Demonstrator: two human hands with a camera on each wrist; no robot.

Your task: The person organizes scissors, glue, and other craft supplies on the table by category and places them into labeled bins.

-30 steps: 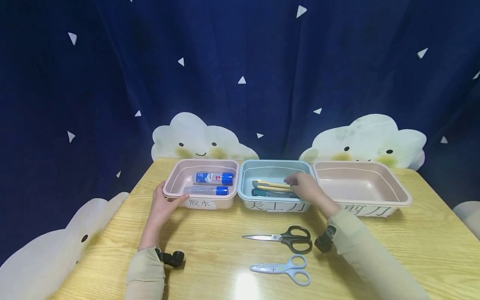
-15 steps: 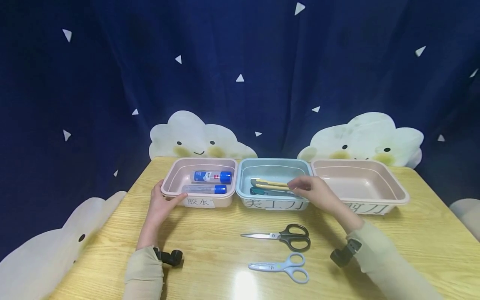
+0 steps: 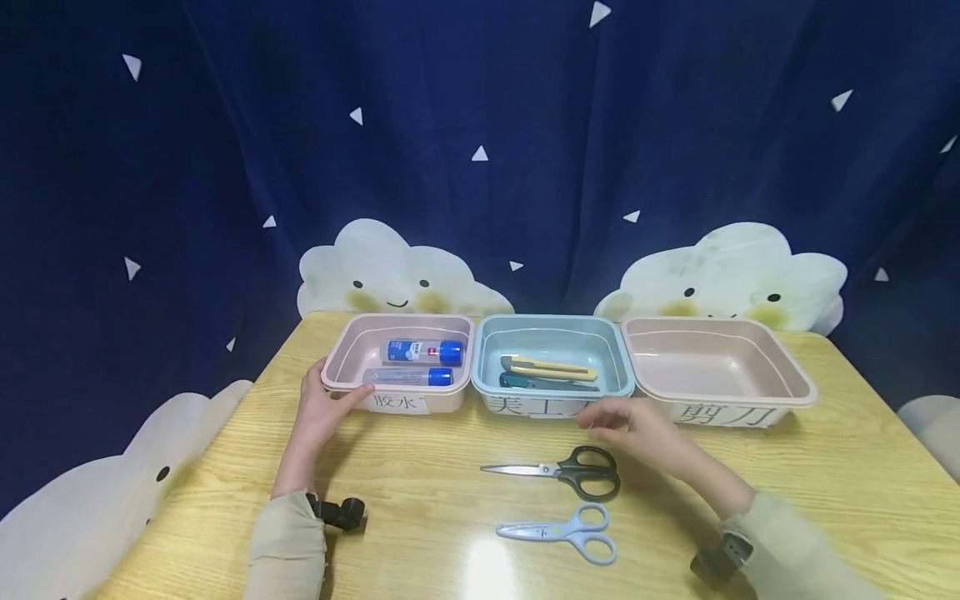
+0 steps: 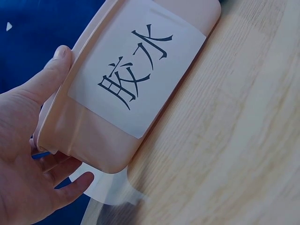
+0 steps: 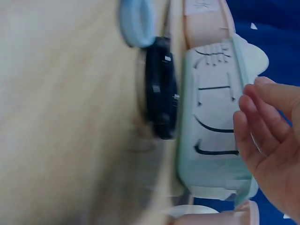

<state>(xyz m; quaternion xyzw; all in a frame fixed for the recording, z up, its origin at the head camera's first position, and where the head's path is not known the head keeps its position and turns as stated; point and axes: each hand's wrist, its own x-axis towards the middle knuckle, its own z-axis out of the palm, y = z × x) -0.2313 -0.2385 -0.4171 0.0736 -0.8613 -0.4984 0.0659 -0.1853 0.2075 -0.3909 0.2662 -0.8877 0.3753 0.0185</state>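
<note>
In the head view my left hand (image 3: 322, 408) grips the front left corner of the left pink storage box (image 3: 348, 335). Its thumb lies over the rim in the left wrist view, and the other fingers are against the side. Two clear glue bottles with blue caps, one labelled (image 3: 423, 352) and one plainer (image 3: 405, 377), lie inside. My right hand (image 3: 645, 429) holds nothing, fingers loosely bent, before the blue storage box (image 3: 555, 327). That box contains a yellow utility knife (image 3: 551, 368) and a dark green utility knife (image 3: 543, 383). Black-handled scissors (image 3: 588, 473) lie just below the right hand.
Light blue scissors (image 3: 573, 532) lie nearer on the wooden table (image 3: 405, 500). A second pink storage box (image 3: 720, 375), with nothing visible inside, stands at right, side by side with the blue one. Behind hangs a dark blue curtain (image 3: 420, 125) with cloud shapes.
My right hand has let go of the yellow utility knife in the blue box. It has drawn back over the front rim towards the black scissors. My left hand stays on the left box.
</note>
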